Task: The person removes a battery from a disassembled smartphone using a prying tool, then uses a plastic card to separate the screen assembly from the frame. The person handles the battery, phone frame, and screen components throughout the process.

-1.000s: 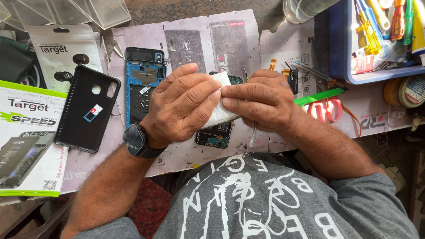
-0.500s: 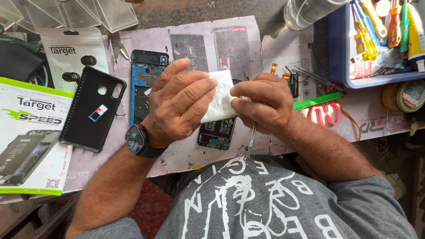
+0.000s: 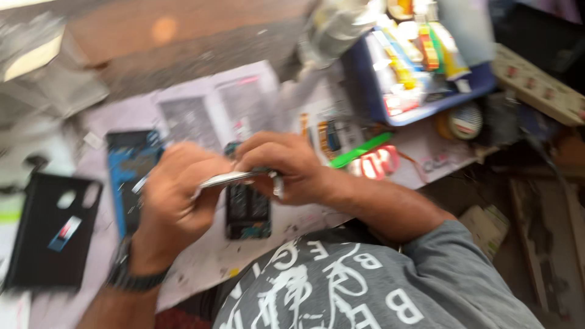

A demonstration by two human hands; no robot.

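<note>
The picture is blurred by head motion. My left hand and my right hand together grip a thin, pale, flat piece, seen edge-on between the fingers. Under the hands lies a dark opened phone part on the paper-covered bench. A blue phone frame lies just left of my left hand. A dark watch is on my left wrist.
A black phone case lies at the far left. A blue tray of tools stands at the upper right, with a tape roll and a green strip near it. A pale power strip sits far right.
The view has swung and tilted to the right. The pale piece, held flat and facing up before, is now turned edge-on between both hands.
</note>
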